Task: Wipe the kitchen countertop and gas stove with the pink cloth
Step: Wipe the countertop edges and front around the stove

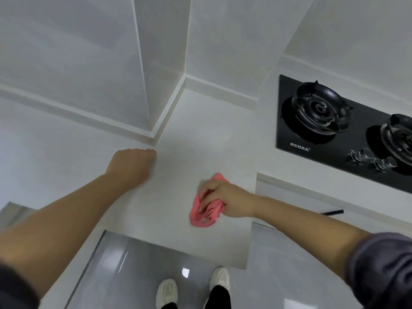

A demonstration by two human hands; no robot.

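My right hand [225, 198] grips a crumpled pink cloth [204, 214] and presses it on the white countertop [200, 141] near its front edge. My left hand [131, 163] rests on the counter further back and to the left, by the wall corner, its fingers curled under and holding nothing. The black glass gas stove [312, 139] with two burners and knobs sits set into the counter to the right, apart from both hands.
White walls and a low backsplash rim [169, 108] close the counter at the back and form a jutting corner. Grey glossy floor [145, 264] lies below the counter's front edge, with my two white shoes on it. A dark cabinet handle [333, 212] shows under the stove.
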